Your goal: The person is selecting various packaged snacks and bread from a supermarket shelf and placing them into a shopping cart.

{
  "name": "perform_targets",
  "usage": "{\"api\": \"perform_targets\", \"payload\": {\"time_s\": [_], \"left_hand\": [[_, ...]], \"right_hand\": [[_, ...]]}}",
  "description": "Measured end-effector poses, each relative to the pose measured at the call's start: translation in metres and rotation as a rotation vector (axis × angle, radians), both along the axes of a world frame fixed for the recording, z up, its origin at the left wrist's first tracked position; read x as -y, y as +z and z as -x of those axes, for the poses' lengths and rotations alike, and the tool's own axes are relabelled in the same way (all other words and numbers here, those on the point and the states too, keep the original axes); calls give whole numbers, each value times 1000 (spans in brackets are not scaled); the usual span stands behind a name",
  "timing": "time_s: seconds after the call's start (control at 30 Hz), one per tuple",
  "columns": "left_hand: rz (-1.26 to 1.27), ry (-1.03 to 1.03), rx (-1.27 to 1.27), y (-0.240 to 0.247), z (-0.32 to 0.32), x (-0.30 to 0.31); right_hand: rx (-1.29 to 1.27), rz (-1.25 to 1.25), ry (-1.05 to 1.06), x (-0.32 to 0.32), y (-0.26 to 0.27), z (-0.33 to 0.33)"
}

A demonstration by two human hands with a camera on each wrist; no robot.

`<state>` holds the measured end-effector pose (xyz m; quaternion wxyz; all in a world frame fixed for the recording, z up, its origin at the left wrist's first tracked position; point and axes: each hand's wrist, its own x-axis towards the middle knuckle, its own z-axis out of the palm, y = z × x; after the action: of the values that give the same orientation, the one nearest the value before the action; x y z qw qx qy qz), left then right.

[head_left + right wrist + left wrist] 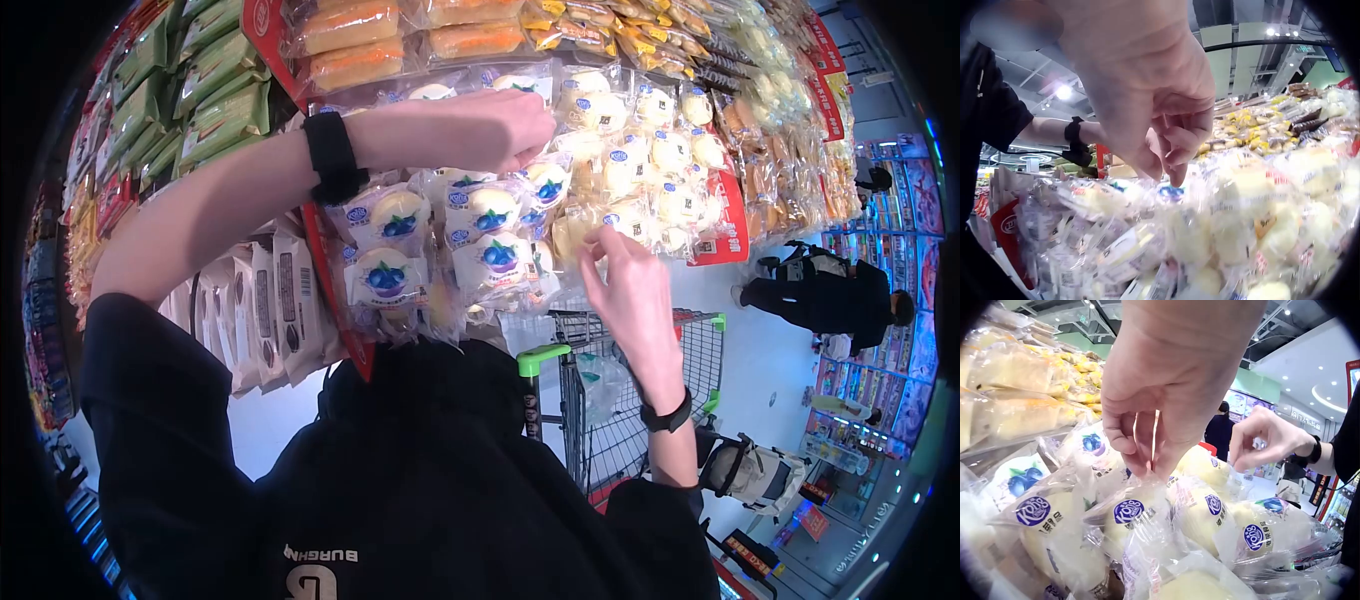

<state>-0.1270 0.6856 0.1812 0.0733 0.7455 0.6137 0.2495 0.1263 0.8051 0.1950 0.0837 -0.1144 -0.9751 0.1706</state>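
Note:
In the left wrist view, my left hand (1172, 387) pinches the top edge of a clear-wrapped round cake (1127, 512) with a purple oval logo; thumb and fingertips meet at the film. From the head view, the left hand (505, 130) reaches across the pile's far side. My right hand (635, 285) hovers at the pile's near right, fingers bent loosely, beside pale wrapped cakes (575, 235). The right wrist view shows a small gap between that hand's thumb and fingertips (1177, 177), with nothing held. Cakes printed with blueberries (385, 275) lie in the middle of the display.
Long wrapped bread rolls (350, 28) lie behind, with green packets (225, 115) at the far left. Red divider strips (725, 215) edge the pile. A shopping cart (640, 400) with green corners stands below at the right. A person in black (830, 300) is farther off in the aisle.

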Motion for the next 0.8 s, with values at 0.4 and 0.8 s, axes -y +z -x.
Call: {"api": "perform_targets", "payload": {"time_s": [0.4,0.8], "left_hand": [[216,-148,-336,31,-52,-50],[-72,-310,-385,-11,-49,-80]], "right_hand": [[-65,29,-127,8,-33,-11],[-256,171,-174,1,-51,-16]]}}
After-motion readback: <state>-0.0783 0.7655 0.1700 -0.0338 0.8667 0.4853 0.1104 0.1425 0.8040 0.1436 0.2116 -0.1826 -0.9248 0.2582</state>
